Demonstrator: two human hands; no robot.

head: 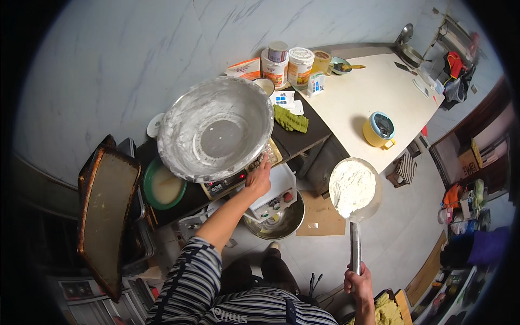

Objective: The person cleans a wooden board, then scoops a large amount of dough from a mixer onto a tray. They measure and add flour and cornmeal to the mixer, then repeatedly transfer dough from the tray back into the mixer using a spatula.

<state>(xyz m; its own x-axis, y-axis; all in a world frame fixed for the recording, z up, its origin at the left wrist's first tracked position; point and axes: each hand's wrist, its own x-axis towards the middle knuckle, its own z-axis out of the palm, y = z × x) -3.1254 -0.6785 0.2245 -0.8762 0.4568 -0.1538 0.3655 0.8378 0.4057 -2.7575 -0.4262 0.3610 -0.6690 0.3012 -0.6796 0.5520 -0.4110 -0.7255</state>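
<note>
My left hand (260,178) reaches forward, holding nothing, a finger on the keypad (260,159) of a digital scale (222,186) with a red display. On the scale rests a wide metal basin (221,138), its inner wall smeared with white powder. My right hand (359,280) grips the handle of a large metal scoop (355,243). White flour (352,187) is heaped in the scoop's bowl, which hangs above the floor near the pale table's corner.
A green bowl of cloudy liquid (165,187) stands left of the scale, beside stained baking trays (109,211). Below sits a mixer (276,195) with a metal bowl (293,227). A yellow cup (378,131) stands on the white table (345,101). White tubs (300,65) line the wall.
</note>
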